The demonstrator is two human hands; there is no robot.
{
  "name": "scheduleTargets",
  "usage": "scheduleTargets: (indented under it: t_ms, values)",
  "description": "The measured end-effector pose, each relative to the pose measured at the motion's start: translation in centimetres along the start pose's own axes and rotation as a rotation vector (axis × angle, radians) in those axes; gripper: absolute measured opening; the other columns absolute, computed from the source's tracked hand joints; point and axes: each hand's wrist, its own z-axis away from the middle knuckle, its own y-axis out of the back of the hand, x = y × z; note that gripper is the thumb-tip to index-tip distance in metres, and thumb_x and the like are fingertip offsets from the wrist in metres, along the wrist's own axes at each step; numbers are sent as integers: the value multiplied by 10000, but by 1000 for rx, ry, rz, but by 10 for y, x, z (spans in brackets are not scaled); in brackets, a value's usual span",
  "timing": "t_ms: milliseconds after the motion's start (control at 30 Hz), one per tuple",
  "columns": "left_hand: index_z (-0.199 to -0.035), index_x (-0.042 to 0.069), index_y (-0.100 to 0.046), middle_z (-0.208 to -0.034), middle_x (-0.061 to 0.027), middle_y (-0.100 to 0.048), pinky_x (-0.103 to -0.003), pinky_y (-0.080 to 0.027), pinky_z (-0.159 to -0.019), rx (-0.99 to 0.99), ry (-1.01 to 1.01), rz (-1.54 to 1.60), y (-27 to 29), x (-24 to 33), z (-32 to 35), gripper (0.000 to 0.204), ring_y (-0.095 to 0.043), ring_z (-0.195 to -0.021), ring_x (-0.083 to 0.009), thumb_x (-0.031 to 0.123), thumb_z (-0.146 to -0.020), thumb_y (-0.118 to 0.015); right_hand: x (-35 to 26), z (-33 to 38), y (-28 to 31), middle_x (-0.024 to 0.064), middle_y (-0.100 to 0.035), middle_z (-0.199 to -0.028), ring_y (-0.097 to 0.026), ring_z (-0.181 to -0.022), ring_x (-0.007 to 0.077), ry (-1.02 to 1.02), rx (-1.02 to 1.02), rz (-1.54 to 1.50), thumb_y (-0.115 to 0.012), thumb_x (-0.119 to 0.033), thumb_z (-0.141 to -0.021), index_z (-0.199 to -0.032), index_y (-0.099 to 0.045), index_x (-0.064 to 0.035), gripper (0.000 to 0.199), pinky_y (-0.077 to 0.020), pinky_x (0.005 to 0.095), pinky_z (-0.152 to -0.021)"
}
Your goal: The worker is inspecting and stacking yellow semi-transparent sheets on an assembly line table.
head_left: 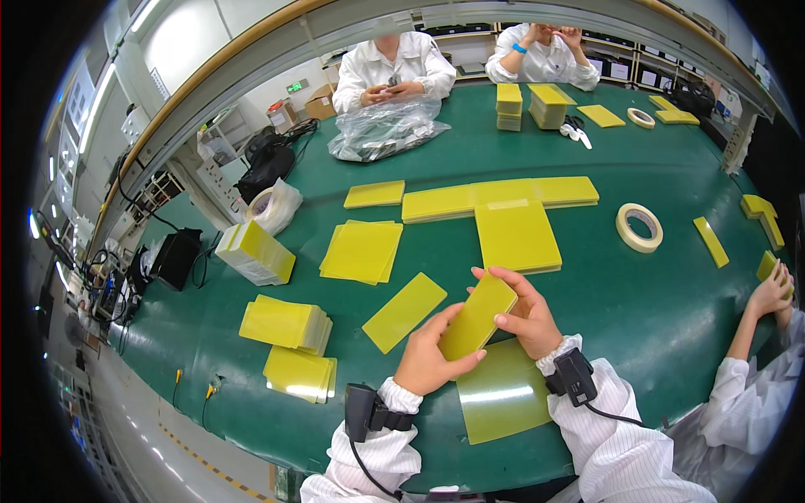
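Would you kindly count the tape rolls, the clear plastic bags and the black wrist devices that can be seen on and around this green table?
Tape rolls: 3, one right of centre, one at the far end, one in a bag at the left edge.
Clear plastic bags: 2, a large crumpled one and the small one at the left edge.
Black wrist devices: 2, left and right.
Total: 7

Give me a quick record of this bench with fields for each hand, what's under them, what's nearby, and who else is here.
left hand: grips the lower end of a small stack of yellow sheets
right hand: holds the stack's upper end and side
beneath: large yellow-green sheet on the green table
nearby: single yellow strip, tape roll, yellow stacks
others: two people seated across the table, a third person's hand at right
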Motion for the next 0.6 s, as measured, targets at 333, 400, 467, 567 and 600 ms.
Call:
scheduleTargets:
  t_ms: [333,400,467,567,600]
  values:
    - [-1198,18,-478,-1097,-147,-548,-385,-417,-868,304,-302,-588,-4,1,-2,679,-524,-979,-307,155,-594,-756,1,0,-1,116,-508,-1209,-480,-1112,159,-62,164,138,-544,-78,-864,-1356,-315,-56,544,-366,286,-948]
    - [-1205,26,-477,-1117,-135,-532,-397,-385,-900,295,-291,-675,-3,3,-1,672,-496,-991,-302,124,-599,-750,3,0,0,103,-526,-1174,-494,-1079,141,-76,143,133,-524,-63,-874,-1332,-340,-46,493,-376,271,-926]
    - [-1209,31,-476,-1126,-129,-525,-398,-380,-904,342,-316,-701,-4,5,-2,668,-486,-998,-307,103,-603,-748,6,0,3,90,-545,-1139,-508,-1045,124,-104,153,143,-504,-47,-885,-1307,-364,-36,444,-386,255,-903]
    - [-1218,42,-474,-1135,-119,-514,-393,-381,-904,464,-278,-687,-6,6,-3,667,-469,-1008,-320,69,-610,-748,11,-2,6,71,-560,-1099,-521,-1004,109,-13,158,164,-493,-34,-889,-1204,-426,-15,323,-392,238,-876]
    - [-1221,49,-474,-1135,-116,-511,-387,-386,-899,538,-209,-644,-7,5,-3,669,-463,-1010,-328,55,-611,-750,13,-2,8,66,-563,-1073,-521,-991,105,-4,199,195,-490,-29,-888,-1150,-438,-12,267,-392,235,-868]
